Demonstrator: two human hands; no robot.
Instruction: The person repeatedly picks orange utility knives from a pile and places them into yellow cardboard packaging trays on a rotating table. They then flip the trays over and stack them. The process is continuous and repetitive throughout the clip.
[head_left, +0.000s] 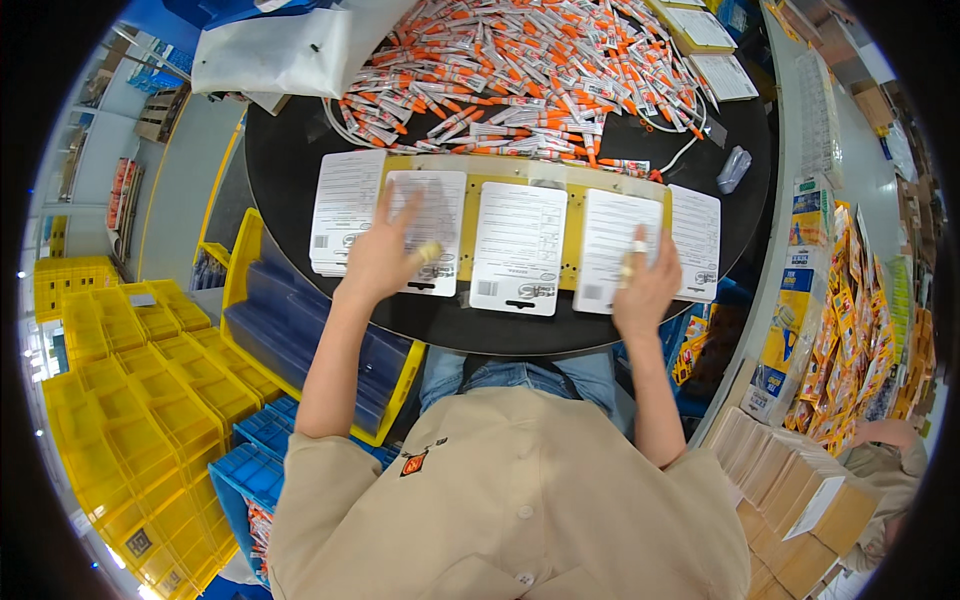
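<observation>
A row of white printed backing cards lies along the near side of the round black table [410,322], partly on a yellow perforated fixture [467,215]. My left hand [383,258] rests with spread fingers over the left card [440,195], beside a stack of cards [340,200] at the far left. In the middle lies another card [518,245], touched by neither hand. My right hand [650,282] lies with fingers stretched out on the right card [612,225]; a further stack [700,235] is just beyond it. Pale wraps cover a finger or thumb on each hand.
A large heap of small tubes with orange caps [520,70] covers the table's far part. Yellow crates [150,370] and a yellow bin with blue lining [300,330] stand at left. Cardboard boxes [790,490] are at lower right, near another person's arm [890,435].
</observation>
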